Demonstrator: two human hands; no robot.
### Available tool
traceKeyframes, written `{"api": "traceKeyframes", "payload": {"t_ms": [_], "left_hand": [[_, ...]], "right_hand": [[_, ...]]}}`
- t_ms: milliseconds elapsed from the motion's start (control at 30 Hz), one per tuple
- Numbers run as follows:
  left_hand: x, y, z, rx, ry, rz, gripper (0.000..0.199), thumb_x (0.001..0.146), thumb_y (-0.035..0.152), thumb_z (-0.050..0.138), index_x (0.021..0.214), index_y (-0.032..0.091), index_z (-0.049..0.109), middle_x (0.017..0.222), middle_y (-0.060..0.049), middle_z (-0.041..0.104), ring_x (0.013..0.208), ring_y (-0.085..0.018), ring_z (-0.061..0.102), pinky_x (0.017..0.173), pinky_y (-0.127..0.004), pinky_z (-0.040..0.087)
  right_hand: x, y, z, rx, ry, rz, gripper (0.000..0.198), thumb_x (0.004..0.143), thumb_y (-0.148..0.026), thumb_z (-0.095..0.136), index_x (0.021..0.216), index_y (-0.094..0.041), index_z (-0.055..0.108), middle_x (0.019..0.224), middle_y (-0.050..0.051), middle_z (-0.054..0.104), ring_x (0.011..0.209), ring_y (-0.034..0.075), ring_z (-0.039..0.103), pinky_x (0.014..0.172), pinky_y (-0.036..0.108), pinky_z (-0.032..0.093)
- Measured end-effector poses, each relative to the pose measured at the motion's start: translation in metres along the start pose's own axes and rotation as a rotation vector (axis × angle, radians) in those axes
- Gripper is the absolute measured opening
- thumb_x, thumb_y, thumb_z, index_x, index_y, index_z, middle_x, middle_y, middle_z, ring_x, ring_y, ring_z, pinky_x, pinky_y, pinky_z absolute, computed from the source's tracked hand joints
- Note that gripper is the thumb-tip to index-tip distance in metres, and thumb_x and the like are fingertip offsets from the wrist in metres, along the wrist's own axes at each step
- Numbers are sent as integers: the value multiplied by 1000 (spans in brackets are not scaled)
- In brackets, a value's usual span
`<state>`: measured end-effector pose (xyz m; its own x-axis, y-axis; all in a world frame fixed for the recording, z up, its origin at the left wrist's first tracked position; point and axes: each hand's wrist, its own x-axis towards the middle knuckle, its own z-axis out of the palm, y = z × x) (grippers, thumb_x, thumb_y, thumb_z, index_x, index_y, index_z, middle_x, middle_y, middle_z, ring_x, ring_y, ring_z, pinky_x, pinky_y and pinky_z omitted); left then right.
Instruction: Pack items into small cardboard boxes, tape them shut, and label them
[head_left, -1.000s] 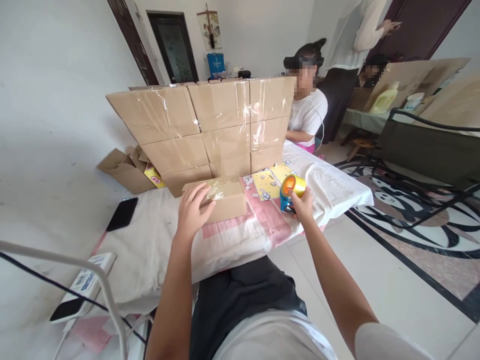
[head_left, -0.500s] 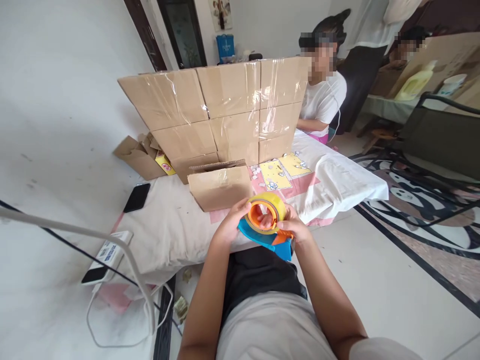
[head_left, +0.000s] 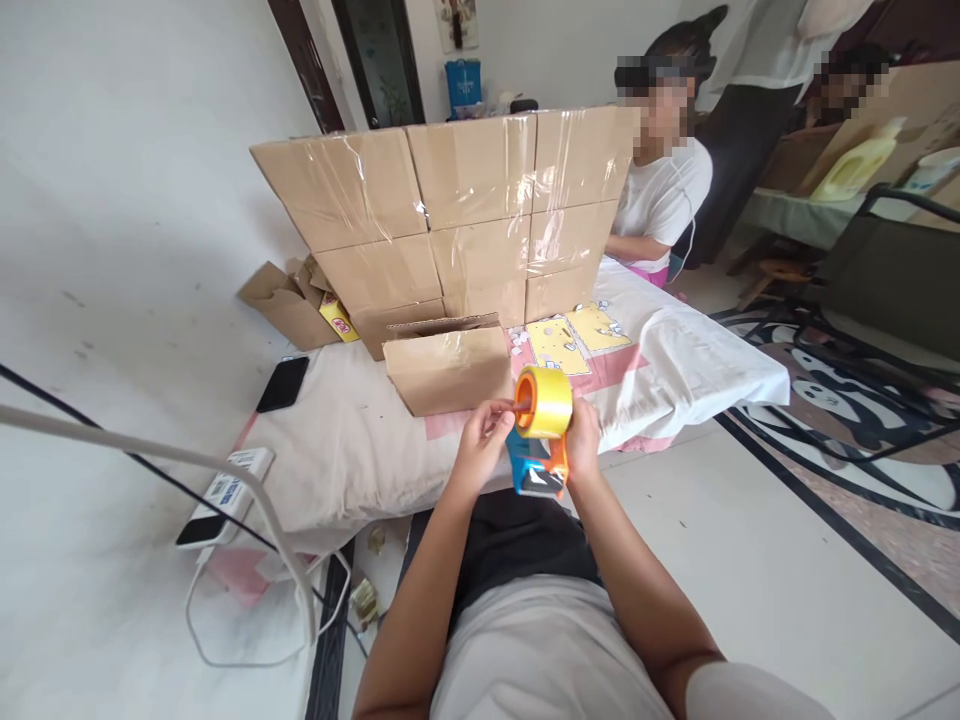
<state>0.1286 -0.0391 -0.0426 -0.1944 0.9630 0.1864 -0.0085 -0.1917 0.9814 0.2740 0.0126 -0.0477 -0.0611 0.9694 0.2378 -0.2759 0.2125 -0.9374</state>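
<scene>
A tape dispenser (head_left: 537, 470) in blue and orange, carrying a roll of yellow tape (head_left: 553, 402), is held up over my lap at the table's front edge. My right hand (head_left: 583, 440) is wrapped around its right side. On the other side, my left hand (head_left: 486, 440) is closed, with its fingertips at the orange hub of the roll. Just beyond the hands, a small cardboard box (head_left: 450, 372) stands on the cloth-covered table with its top flaps up.
A wall of taped cardboard boxes (head_left: 480, 250) rises behind the small box. On the left lie a black phone (head_left: 283, 384), a power strip (head_left: 229, 490) and hanging cables. An open carton (head_left: 289, 305) leans near the wall. Another person (head_left: 664, 190) sits at the table's far side.
The tape dispenser has turned so that the roll's outer face shows. My left hand has shifted from the roll's rim to its hub. The view has swung slightly left.
</scene>
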Motion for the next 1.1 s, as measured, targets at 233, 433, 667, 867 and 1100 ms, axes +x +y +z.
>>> {"api": "traceKeyframes", "payload": {"t_ms": [233,433,667,867,1100], "left_hand": [[-11,17,-7,183,-181,-26,32,91,50,63,81,22,76,107,-7,77,109,-27,68,102,-39,49],[-23,12,13,257,-74,17,19,87,39,67,81,26,79,105,-7,77,113,-29,66,107,-45,48],[-57,36,27,363,-26,122,24,92,38,64,76,28,77,91,-7,74,101,-28,65,93,-43,50],[-60,20,11,531,-155,200,33,100,38,53,79,28,76,82,-5,78,81,-23,70,74,-37,47],[-84,-14,-14,965,-269,1000,18,97,23,61,83,28,73,69,0,72,67,-15,59,64,-34,32]], "right_hand": [[-7,-1,12,4,-116,-112,61,97,-76,38,114,-25,68,107,10,75,110,30,70,85,43,62],[-7,19,-4,-192,-10,-218,58,96,-75,40,95,-26,69,83,9,70,88,30,69,81,46,60],[10,22,-23,-157,165,-248,59,91,-78,45,100,-25,69,95,13,72,91,32,70,94,53,57],[23,-20,-9,220,240,-107,36,95,-58,50,93,-26,66,90,5,73,96,26,72,89,41,60],[-47,-23,-23,348,-361,306,61,92,-65,49,46,-26,55,45,4,54,50,21,55,67,40,57]]}}
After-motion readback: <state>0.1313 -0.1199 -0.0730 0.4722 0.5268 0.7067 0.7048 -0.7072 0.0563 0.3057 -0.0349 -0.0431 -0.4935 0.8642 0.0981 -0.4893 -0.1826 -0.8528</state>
